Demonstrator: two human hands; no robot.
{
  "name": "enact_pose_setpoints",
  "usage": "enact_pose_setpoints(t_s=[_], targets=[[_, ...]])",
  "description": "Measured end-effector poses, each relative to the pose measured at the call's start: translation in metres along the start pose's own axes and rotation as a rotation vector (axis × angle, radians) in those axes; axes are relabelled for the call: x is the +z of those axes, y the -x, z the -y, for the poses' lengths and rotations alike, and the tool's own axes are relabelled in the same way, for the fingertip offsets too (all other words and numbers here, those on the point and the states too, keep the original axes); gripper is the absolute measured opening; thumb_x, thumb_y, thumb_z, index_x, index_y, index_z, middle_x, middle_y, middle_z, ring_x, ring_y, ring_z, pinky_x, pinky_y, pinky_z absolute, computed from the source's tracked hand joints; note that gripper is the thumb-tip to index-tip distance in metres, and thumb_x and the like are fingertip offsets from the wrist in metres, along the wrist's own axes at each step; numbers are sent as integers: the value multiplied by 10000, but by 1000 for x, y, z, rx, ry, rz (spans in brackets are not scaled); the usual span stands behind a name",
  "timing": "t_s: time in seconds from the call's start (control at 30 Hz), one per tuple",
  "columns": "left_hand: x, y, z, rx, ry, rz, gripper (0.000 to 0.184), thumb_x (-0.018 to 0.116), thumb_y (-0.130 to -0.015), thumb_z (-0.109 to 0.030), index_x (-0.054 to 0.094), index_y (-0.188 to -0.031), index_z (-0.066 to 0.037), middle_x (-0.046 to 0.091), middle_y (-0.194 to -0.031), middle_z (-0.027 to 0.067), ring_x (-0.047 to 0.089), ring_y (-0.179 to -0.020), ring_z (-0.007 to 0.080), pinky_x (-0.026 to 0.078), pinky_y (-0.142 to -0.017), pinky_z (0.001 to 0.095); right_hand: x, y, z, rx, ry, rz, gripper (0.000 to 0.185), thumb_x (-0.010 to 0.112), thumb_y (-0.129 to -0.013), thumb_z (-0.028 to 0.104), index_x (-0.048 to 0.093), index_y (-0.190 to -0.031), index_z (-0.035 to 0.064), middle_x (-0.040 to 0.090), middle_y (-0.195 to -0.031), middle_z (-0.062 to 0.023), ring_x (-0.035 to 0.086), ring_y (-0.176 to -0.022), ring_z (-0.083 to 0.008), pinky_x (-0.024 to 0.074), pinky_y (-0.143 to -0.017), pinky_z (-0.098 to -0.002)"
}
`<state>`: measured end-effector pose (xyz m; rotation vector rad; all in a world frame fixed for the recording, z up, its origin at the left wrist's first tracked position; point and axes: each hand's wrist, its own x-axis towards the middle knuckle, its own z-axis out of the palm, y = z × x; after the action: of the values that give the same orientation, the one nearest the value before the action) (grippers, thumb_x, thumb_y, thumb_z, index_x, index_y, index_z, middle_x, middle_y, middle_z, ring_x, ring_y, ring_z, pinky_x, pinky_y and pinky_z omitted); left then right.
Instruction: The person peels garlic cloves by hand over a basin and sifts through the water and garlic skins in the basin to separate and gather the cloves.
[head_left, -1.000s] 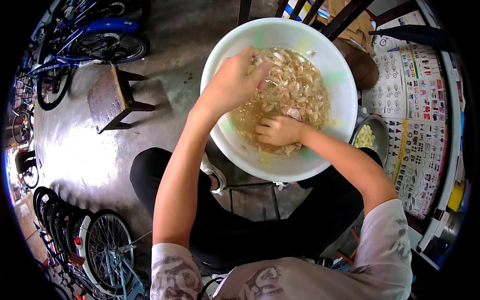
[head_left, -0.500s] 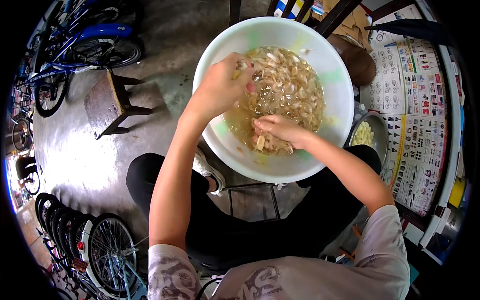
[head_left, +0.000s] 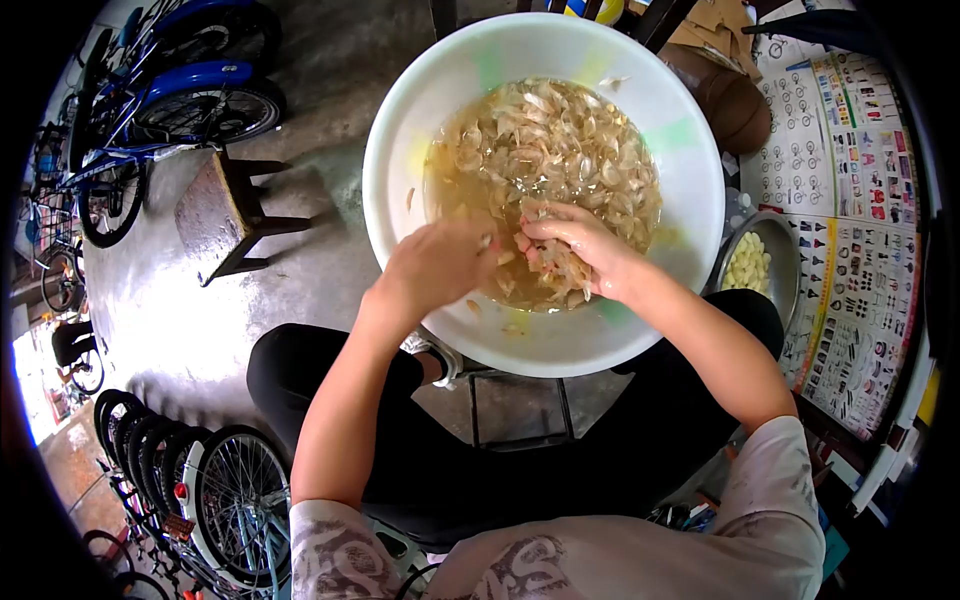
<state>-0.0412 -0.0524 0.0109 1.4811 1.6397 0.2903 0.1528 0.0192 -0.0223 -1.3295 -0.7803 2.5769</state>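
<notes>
A big white basin (head_left: 672, 190) holds cloudy water with a thick layer of papery garlic skins (head_left: 560, 140) floating in it. My right hand (head_left: 590, 245) is cupped just above the water. Its fingers curl round a wet clump of garlic skins (head_left: 562, 270). Over the basin's near left side, my left hand (head_left: 440, 270) has its fingers bent together close to the right hand's fingertips. A small pale bit shows at its fingers, but motion blur hides what it is. Right of the basin, a metal bowl (head_left: 788, 270) contains peeled garlic cloves (head_left: 750, 265).
A wooden stool (head_left: 215, 215) stands on the concrete floor to the left. Blue bicycles (head_left: 200, 85) are at upper left, and a bicycle wheel (head_left: 240, 500) is at lower left. Printed sheets (head_left: 850, 240) cover a surface on the right. Cardboard (head_left: 715, 35) lies beyond the basin.
My left hand has come down from the basin's upper left towards the right hand. My right hand has lifted slightly, its clump of garlic skins now more exposed. The view has shifted a little.
</notes>
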Motion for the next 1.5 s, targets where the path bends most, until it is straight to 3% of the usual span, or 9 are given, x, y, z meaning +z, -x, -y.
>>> enact_pose_setpoints(t_s=[0.1, 0.2, 0.43, 0.63, 0.8, 0.93, 1.1, 1.23, 1.5], targets=[[8, 7, 0, -60, -192, 27, 198, 515, -897, -199, 632, -966, -55, 638, -756, 182, 631, -754, 370, 481, -761, 457, -1, -3, 2, -54, 138, -43, 174, 604, -944, 198, 583, -1037, 53, 653, -864, -78, 641, -764, -135, 513, -623, -293], [7, 2, 6, -49, -210, -60, 189, 546, -907, -203, 624, -960, -40, 627, -697, 183, 633, -756, 377, 480, -781, 456, 8, 8, 11, -278, 1433, -97, 418, 534, -970, 433, 639, -1061, 39, 655, -994, -135, 641, -922, -299, 528, -782, -421], [0, -13, -5, -45, -206, -203, 228, 557, -947, -247, 620, -1010, -38, 623, -719, 209, 609, -757, 404, 470, -737, 468, -17, 30, 7, -778, 1961, -79, 380, 634, -906, 358, 648, -1139, 59, 576, -1108, -115, 541, -1093, -328, 494, -873, -462], [-7, -26, -6, -89, 358, -238, 258, 558, -967, -259, 604, -961, -5, 617, -670, 129, 625, -636, 254, 473, -593, 383, 10, 2, 8, -632, 1649, 2, 174, 623, -849, 123, 696, -987, 47, 631, -1015, -78, 600, -999, -254, 521, -773, -418], [-17, -22, -14, -150, 702, -179, 297, 554, -983, -301, 594, -929, -11, 512, -665, -2, 488, -615, 75, 398, -561, 242, 4, -35, -42, -848, 1967, 42, 101, 603, -783, 83, 688, -831, 56, 644, -930, -82, 637, -913, -262, 533, -772, -379], [-17, -20, -10, -144, 703, -176, 289, 553, -983, -290, 593, -939, -7, 519, -674, 1, 476, -605, 75, 388, -559, 241, 9, -37, -36, -848, 1953, 50, 100, 608, -809, 88, 684, -839, 30, 659, -962, -100, 636, -931, -273, 529, -775, -384], [-27, -12, -11, -140, 740, -202, 295, 553, -983, -298, 595, -967, -6, 511, -679, -12, 433, -592, 61, 363, -551, 229, 8, -30, 3, -76, 696, 150, 184, 492, -967, 54, 604, -1099, -6, 650, -1017, -108, 656, -859, -194, 559, -744, -305], [-33, -11, -8, -119, 787, -189, 304, 552, -984, -306, 597, -985, -5, 520, -685, -11, 431, -586, 54, 357, -546, 221, -2, -29, 5, -14, 423, 284, 264, 505, -954, 43, 578, -1201, -18, 602, -1127, -106, 622, -977, -144, 560, -863, -305], [-36, -12, -9, -119, 800, -186, 305, 556, -982, -317, 603, -995, -15, 537, -699, -7, 445, -588, 50, 355, -526, 219, 4, -30, 7, -25, 752, 309, 246, 580, -904, 65, 594, -1139, -6, 644, -956, -72, 630, -860, -121, 522, -757, -265]])
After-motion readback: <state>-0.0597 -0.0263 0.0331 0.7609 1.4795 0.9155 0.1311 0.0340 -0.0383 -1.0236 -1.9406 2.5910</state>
